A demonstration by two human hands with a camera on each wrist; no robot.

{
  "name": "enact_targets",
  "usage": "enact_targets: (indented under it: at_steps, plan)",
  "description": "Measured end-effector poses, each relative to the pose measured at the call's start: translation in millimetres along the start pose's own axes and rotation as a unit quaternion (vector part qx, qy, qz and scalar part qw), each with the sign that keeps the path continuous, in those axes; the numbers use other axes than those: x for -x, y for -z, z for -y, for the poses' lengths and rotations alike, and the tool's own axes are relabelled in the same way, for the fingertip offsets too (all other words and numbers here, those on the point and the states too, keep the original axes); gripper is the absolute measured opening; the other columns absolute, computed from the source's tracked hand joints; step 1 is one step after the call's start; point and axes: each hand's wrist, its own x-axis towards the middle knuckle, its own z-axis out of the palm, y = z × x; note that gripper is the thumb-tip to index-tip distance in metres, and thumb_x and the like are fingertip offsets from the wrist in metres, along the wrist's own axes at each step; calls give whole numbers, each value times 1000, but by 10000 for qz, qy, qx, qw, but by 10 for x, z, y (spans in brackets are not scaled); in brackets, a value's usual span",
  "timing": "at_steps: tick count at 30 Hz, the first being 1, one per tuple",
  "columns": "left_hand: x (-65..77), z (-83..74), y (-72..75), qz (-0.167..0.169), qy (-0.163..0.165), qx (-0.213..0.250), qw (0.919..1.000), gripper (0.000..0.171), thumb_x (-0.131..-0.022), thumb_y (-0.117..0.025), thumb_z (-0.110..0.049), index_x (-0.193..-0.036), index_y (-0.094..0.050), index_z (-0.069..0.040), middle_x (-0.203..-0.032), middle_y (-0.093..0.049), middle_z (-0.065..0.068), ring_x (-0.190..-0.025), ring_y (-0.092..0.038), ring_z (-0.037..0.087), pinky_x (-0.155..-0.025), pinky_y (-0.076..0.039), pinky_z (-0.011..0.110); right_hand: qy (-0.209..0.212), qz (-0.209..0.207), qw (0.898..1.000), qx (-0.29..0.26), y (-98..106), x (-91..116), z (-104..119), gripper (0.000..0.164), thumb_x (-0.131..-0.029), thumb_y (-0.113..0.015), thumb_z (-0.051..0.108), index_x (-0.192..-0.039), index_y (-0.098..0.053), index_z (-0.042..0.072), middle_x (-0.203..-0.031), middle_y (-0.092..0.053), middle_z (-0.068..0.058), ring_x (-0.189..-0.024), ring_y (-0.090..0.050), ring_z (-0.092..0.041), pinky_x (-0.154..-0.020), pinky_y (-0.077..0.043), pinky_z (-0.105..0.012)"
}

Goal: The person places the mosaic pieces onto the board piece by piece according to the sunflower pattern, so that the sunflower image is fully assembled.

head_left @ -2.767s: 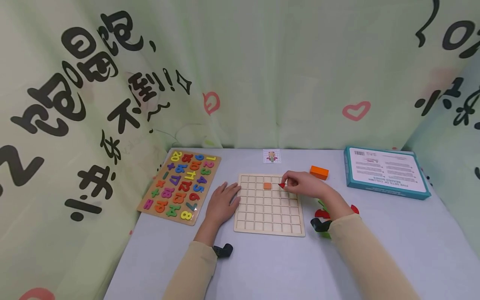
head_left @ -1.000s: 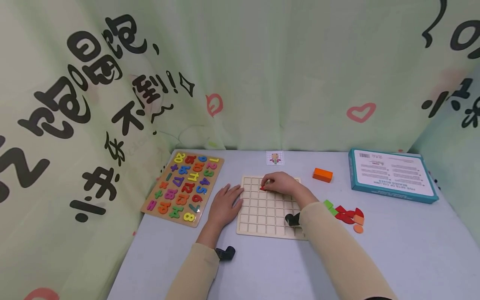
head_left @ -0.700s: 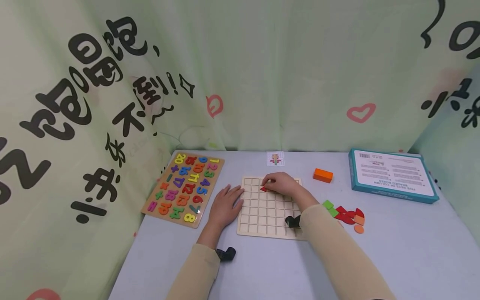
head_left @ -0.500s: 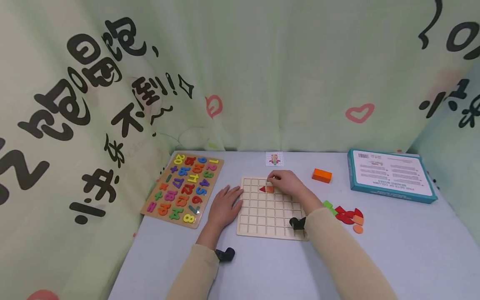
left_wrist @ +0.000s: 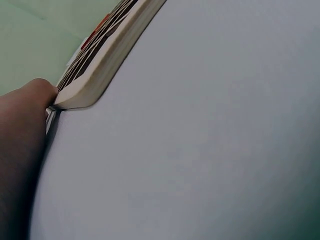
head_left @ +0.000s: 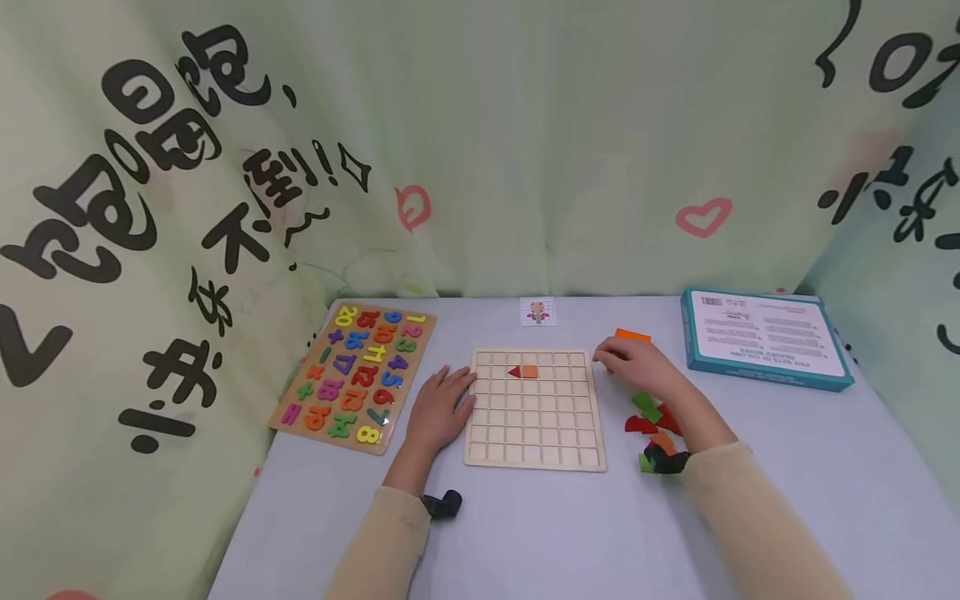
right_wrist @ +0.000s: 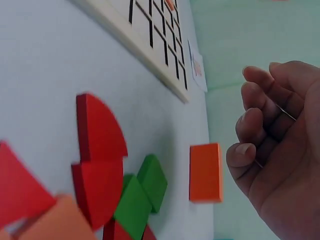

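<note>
A wooden grid board [head_left: 535,427] lies mid-table. On it, a small red triangle [head_left: 514,372] sits just left of an orange square [head_left: 530,372] in an upper row. My left hand [head_left: 437,410] rests with straight fingers along the board's left edge; the left wrist view catches the thumb [left_wrist: 37,92] at the board's corner. To the right of the board's upper corner hovers my right hand [head_left: 637,365], its fingers loosely bent and holding nothing. Under the right forearm lie red [right_wrist: 100,127] and green [right_wrist: 152,182] loose pieces, partly hidden in the head view.
An orange block [right_wrist: 205,172] stands behind my right hand. A teal box [head_left: 767,337] lies at the back right. A small picture card [head_left: 537,312] is behind the board, and a number puzzle board [head_left: 352,375] is at left.
My right hand brought the red triangle in from the right, set it beside the orange square and let go. It then moved away right, off the board. The left hand stayed put.
</note>
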Motion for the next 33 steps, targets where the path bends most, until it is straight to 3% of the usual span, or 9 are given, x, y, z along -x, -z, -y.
enact_targets:
  at_steps: [5, 13, 22, 28, 33]
  plan:
    - [2, 17, -4, -24, 22, -17, 10000, 50, -100, -46, -49, -148, -46, -32, -156, -43, -10, -152, -26, 22, -125, -22, 45, -219, 101, 9997, 15, 137, 216, -222, 33, -99, -56, 40, -122, -64, 16, -101, -64, -9, -95, -55, -24, -70, -51, -26]
    - [-32, 17, 30, 10, 65, -35, 10000, 50, -100, -46, -49, -148, -45, -33, -156, -42, -10, -152, -24, 21, -126, -20, 44, -303, 385, 9988, -26, 242, 551, -390, 31, -98, -60, 35, -122, -63, 15, -108, -65, -8, -96, -56, -23, -73, -53, -27]
    - [-28, 5, 47, -105, 14, 18, 9999, 49, -100, -48, -47, -146, -48, -31, -155, -44, -9, -151, -27, 23, -125, -22, 45, -240, 824, 9959, -302, 141, 863, -592, 21, -94, -66, 29, -111, -66, 18, -91, -62, -3, -82, -55, -19, -66, -51, -26]
    - [-17, -7, 27, -135, 6, 2, 9999, 49, -100, -49, -47, -146, -48, -31, -155, -44, -8, -151, -28, 23, -125, -23, 45, -156, 980, 9951, -31, 36, 987, -618, 15, -91, -70, 32, -104, -68, 25, -78, -57, 0, -81, -54, -17, -62, -46, -24]
    - [3, -14, 9, -80, 17, -4, 10000, 49, -100, -49, -47, -146, -49, -31, -155, -44, -9, -151, -28, 23, -125, -23, 45, -222, 1023, 9942, 226, -39, 1032, -598, 17, -89, -72, 32, -104, -68, 27, -77, -56, 1, -81, -54, -17, -62, -46, -26]
